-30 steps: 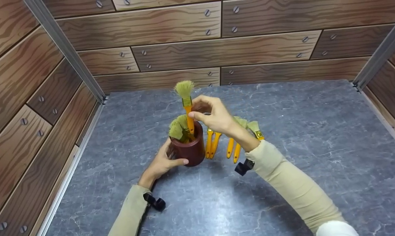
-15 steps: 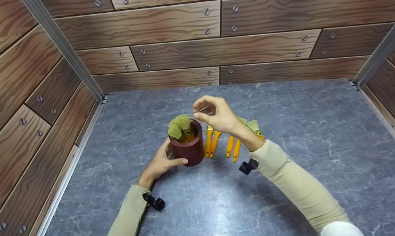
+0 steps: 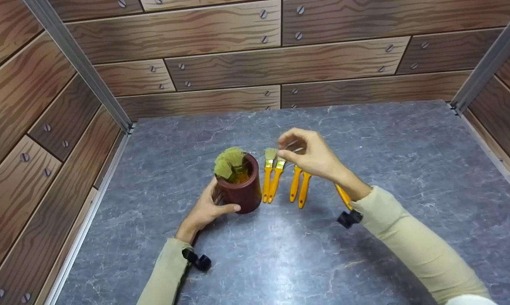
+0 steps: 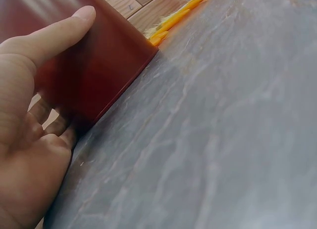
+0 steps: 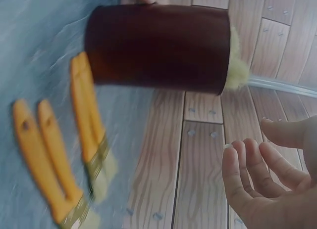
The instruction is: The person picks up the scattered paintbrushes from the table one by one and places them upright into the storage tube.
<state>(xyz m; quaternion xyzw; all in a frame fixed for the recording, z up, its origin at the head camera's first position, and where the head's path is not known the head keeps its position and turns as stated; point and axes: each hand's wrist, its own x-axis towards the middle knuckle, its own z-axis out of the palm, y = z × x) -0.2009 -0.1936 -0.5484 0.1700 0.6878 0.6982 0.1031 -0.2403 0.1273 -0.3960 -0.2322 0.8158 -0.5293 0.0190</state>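
Note:
A dark red cylindrical cup point(image 3: 242, 195) stands on the table with several paintbrushes point(image 3: 227, 164) in it, pale bristles up. My left hand point(image 3: 204, 210) grips the cup from its left side, thumb across the front and fingers round behind. Above the table to the right of the cup, my right hand point(image 3: 312, 154) holds nothing; its fingers are loosely bent. Beneath and beside it lie orange-handled paintbrushes: one pair point(image 3: 267, 182) close to the cup and another pair point(image 3: 300, 188) further right. A single paintbrush point(image 3: 343, 195) is partly hidden under the right forearm.
The grey marbled table point(image 3: 153, 178) is bounded by wood-patterned walls at the back point(image 3: 221, 74), left point(image 3: 64, 123) and right. Metal posts stand in the back left point(image 3: 90, 72) and back right corners.
My right hand let go of a paintbrush, which dropped into the cup, then moved right over the brushes on the table. The left hand keeps its hold on the cup.

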